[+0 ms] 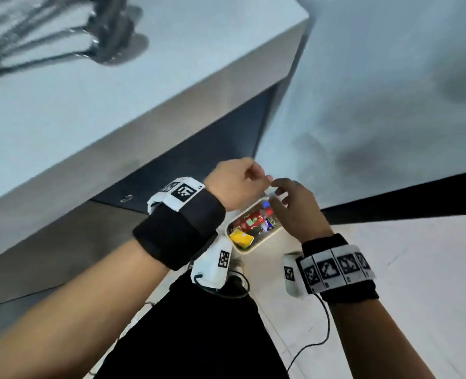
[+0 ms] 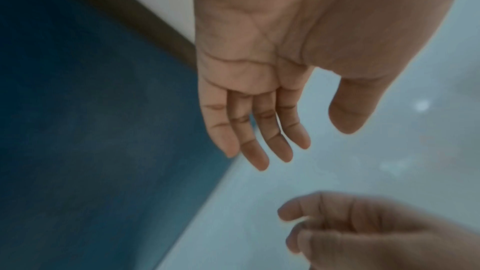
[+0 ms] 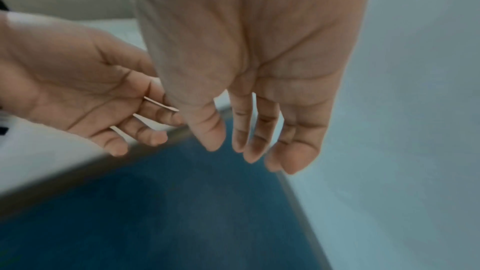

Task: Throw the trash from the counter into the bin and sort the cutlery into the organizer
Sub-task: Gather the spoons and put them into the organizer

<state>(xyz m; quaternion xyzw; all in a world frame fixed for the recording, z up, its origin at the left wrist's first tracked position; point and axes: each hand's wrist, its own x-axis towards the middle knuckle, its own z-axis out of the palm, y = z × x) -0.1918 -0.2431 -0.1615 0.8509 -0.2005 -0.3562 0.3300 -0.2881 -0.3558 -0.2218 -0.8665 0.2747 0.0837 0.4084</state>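
Observation:
Both my hands hang over a small cream bin [image 1: 264, 237] on the floor, beside the counter's end. The bin holds colourful wrappers: a red one [image 1: 251, 221] and a yellow one [image 1: 241, 237]. My left hand [image 1: 253, 177] is empty; the left wrist view shows the left hand [image 2: 306, 141] with straight fingers and a bare palm. My right hand [image 1: 279, 194] hovers next to it with loosely bent fingers, and the right wrist view shows the right hand [image 3: 233, 147] empty too. A blurred heap of metal cutlery [image 1: 108, 42] lies on the counter at the far left.
The pale counter top [image 1: 144, 86] runs diagonally, with a dark panel [image 1: 199, 160] beneath its edge. Light floor [image 1: 390, 296] spreads to the right of the bin. A thin cable [image 1: 325, 332] hangs from my right wrist camera.

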